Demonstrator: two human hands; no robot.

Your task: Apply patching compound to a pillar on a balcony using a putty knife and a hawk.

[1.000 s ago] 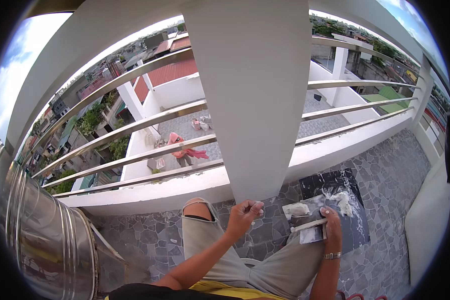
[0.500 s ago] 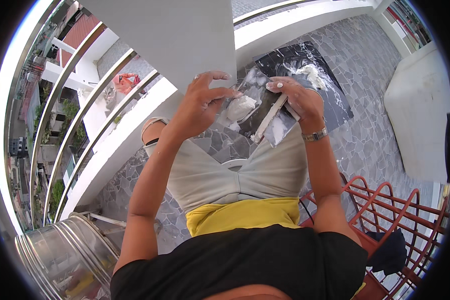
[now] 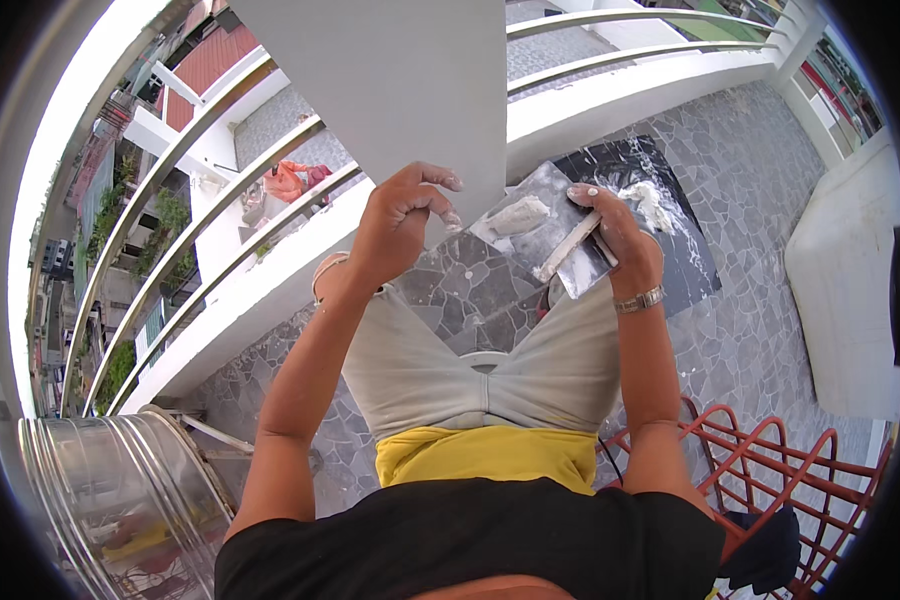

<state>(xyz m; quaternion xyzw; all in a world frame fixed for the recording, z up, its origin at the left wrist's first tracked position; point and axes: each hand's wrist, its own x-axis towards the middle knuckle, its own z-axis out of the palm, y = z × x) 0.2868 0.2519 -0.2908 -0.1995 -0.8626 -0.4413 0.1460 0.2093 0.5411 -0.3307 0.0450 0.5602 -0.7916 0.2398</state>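
Observation:
My right hand (image 3: pixel 618 228) is closed on a plastering trowel (image 3: pixel 578 273), a flat grey metal blade with a pale bar-shaped handle across it. A lump of white paste (image 3: pixel 522 215) lies on the blade's far left part, and more white smears cover the rest. Left of the trowel, my left hand (image 3: pixel 402 212) hangs in the air with fingers bent and apart. Nothing shows between them, and white paste marks the fingertips. Beyond my right hand a black marbled sheet (image 3: pixel 692 232) lies on the floor with a heap of white paste (image 3: pixel 652 205) on it.
A white wall panel (image 3: pixel 400 80) stands ahead. Metal railings (image 3: pixel 195 195) curve along the left above a low white ledge. A shiny ribbed drum (image 3: pixel 120 500) is at lower left, a red metal rack (image 3: pixel 770 470) at lower right, and a large white container (image 3: pixel 850 270) at far right.
The trowel has come away from my left hand, and its lump of paste looks flatter and narrower. The view has shifted slightly.

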